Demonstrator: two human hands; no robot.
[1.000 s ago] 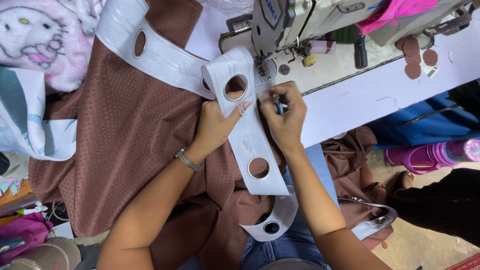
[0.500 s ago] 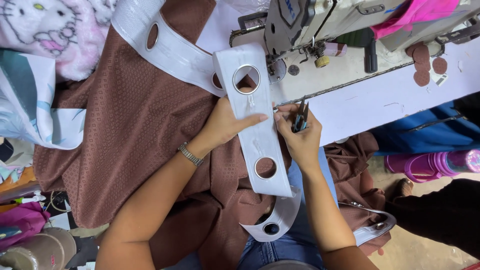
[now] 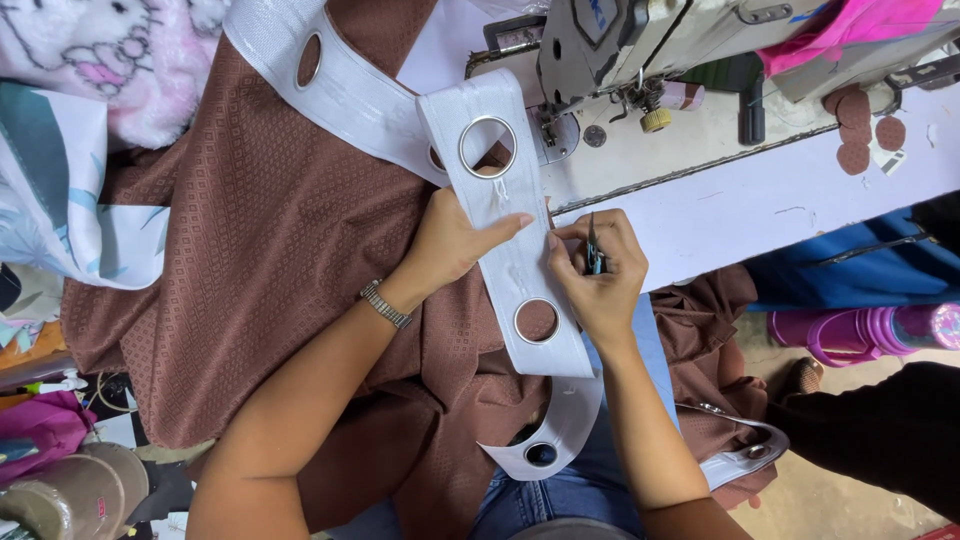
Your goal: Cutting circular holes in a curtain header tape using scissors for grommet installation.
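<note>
On white sewing table (image 3: 760,200), brown fabric (image 3: 250,260) spreads.

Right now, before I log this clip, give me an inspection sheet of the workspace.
Surface: white sewing table, partly bare, brown curtain fabric draped over its left.
Job's things: white eyelet tape with metal rings lies on the fabric, running under the sewing machine.
Clutter: brown fabric discs on the table's far right.
Hands: left hand presses flat on the tape; right hand grips small snips at the tape's edge.
Cables: nothing seen.
Surroundings: pink plush blanket, purple flask, another person's dark sleeve.
</note>
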